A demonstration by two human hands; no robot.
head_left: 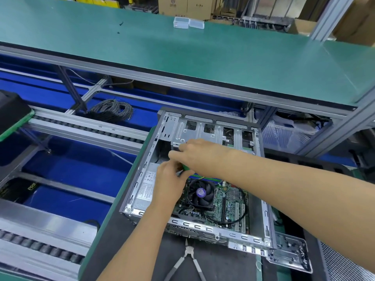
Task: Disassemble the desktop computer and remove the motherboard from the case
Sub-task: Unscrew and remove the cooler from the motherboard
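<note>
The open desktop case (pixel 140 175) lies on its side on a black mat. Inside it are the green motherboard (pixel 229 201), a black CPU fan (pixel 199 192), a silver power supply (pixel 146 187) and a metal drive cage (pixel 194 128). My two hands meet over the memory slots (pixel 205 177) beside the fan. My right hand (pixel 194 153) reaches in from the right with curled fingers, and a small green object (pixel 187 167) shows under its palm. My left hand (pixel 168 179) comes up from below and pinches the same green object with thumb and fingers. What the object is stays hidden.
Side cutters (pixel 189 258) lie on the black mat (pixel 142 250) just in front of the case. A metal panel (pixel 290 252) lies at the lower right. Roller conveyor rails (pixel 81 126) and a cable coil (pixel 113 110) are to the left. A green shelf (pixel 203 57) overhangs, carrying clear boxes (pixel 188 22).
</note>
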